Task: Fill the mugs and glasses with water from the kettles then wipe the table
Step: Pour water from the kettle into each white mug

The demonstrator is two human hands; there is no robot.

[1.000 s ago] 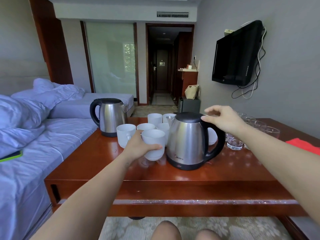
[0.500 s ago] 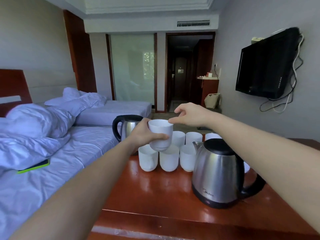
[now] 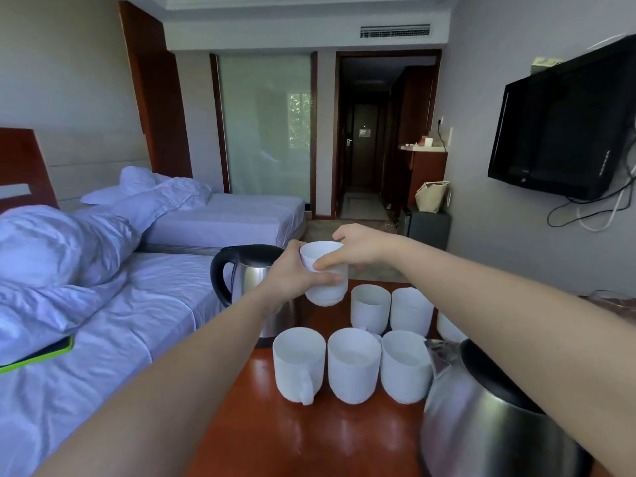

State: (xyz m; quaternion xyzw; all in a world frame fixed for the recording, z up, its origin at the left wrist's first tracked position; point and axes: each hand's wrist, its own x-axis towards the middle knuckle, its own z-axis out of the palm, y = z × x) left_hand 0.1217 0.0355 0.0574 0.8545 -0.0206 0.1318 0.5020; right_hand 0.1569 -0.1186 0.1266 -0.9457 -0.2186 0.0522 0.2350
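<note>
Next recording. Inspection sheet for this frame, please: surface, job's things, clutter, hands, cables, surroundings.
Surface: glossy red-brown table, no spill seen.
Job's things: raised mug held above the table; standing mugs in two rows, looking empty; near kettle front right; far kettle back left.
Clutter: nothing seen.
Hands: left hand grips the raised mug's side; right hand pinches its rim.
Cables: loose cables hang below the wall TV.
Surroundings: two beds at left, green-edged item on the nearer one.

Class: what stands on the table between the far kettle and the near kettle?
Head view: three white mugs in a row stand between the far kettle and the near kettle.
</note>
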